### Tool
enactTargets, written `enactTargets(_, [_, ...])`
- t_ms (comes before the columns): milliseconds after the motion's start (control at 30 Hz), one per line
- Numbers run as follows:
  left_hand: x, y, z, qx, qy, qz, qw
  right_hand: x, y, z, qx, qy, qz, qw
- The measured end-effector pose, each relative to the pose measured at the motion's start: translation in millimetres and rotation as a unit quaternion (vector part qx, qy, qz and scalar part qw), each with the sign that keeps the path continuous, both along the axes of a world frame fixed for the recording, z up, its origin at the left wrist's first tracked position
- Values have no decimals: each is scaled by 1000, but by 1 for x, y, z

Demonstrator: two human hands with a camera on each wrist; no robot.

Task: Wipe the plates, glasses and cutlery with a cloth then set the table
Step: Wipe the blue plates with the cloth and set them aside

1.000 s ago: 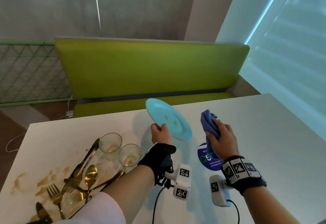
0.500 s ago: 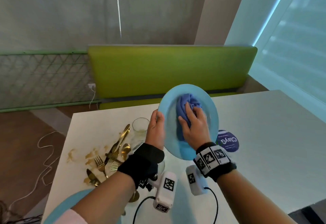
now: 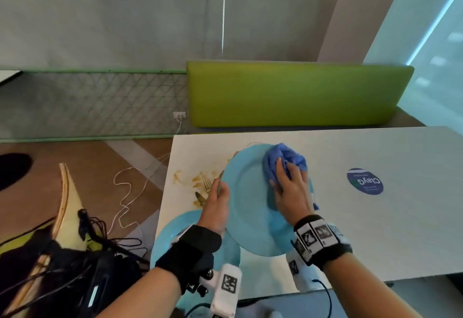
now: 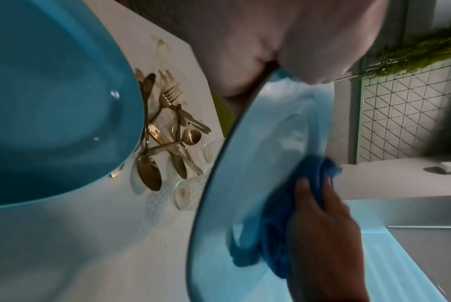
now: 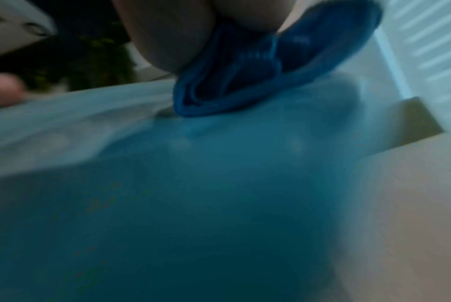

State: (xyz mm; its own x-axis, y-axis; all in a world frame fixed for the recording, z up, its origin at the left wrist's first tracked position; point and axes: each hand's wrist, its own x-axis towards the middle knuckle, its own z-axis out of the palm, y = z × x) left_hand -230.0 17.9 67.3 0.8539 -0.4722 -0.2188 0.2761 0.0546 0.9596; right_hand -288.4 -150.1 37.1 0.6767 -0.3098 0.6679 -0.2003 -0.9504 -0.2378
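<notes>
Now the left hand (image 3: 217, 201) grips the tilted plate (image 3: 248, 200) by its rim; the right hand (image 3: 290, 187) presses a bunched cloth (image 3: 283, 158) into it, beside the cutlery (image 4: 167, 134).

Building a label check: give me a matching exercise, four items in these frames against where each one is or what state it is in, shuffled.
Items
1. held plate
2. blue cloth
3. gold cutlery
4. second plate

States
A. piled on the stained table beside two glasses
B. pressed onto a plate by the right hand
C. tilted up, its rim gripped by the left hand
D. lying flat near the table's near edge

Pairs: 1-C, 2-B, 3-A, 4-D
</notes>
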Motion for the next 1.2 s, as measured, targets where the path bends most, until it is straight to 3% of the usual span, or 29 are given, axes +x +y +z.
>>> enactTargets(133, [10,22,-11,23,-18,35,999,-3,81,-11,-41,-4,169,985])
enactTargets(233, [28,41,-22,17,-40,62,997,-34,86,-47,-91,93,232,964])
enactTargets(333, [35,53,-13,2,-68,53,996,-44,46,-63,-63,105,161,979])
enactTargets(467, [31,54,-20,25,-102,11,994,-5,22,-24,57,8,35,998])
enactTargets(600, [23,44,-23,31,-74,27,996,24,74,-8,52,-10,128,990])
enactTargets(733, [40,58,-23,16,-77,65,995,-7,106,-54,-36,86,241,966])
enactTargets(833, [52,73,-30,16,-79,52,995,-23,70,-71,-95,115,213,965])
enactTargets(933, [49,78,-34,28,-73,23,997,-10,35,-58,-41,68,87,993])
enactTargets(1000, [41,74,-36,38,-74,9,997,8,35,-40,7,32,62,998])
enactTargets(1100, [27,65,-28,64,-91,7,994,32,82,-28,39,8,113,993])
enactTargets(1200, [34,64,-27,34,-54,52,997,20,129,-50,64,25,207,976])
